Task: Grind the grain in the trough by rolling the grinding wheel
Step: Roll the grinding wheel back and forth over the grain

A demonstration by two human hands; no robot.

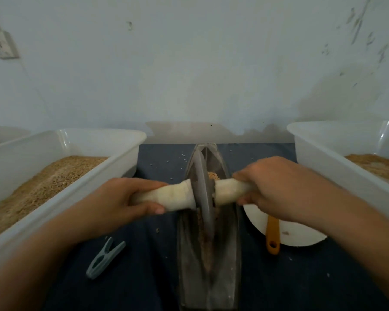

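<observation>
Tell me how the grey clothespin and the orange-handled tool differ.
The grey clothespin lies left of the trough, directly on the dark cloth; the orange-handled tool lies right of it, on a white plate. The clothespin shows whole; the right hand hides the tool's far end. Neither is held.

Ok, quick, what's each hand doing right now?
Left hand: closed round the wheel's left handle.
Right hand: closed round the right handle.
</observation>
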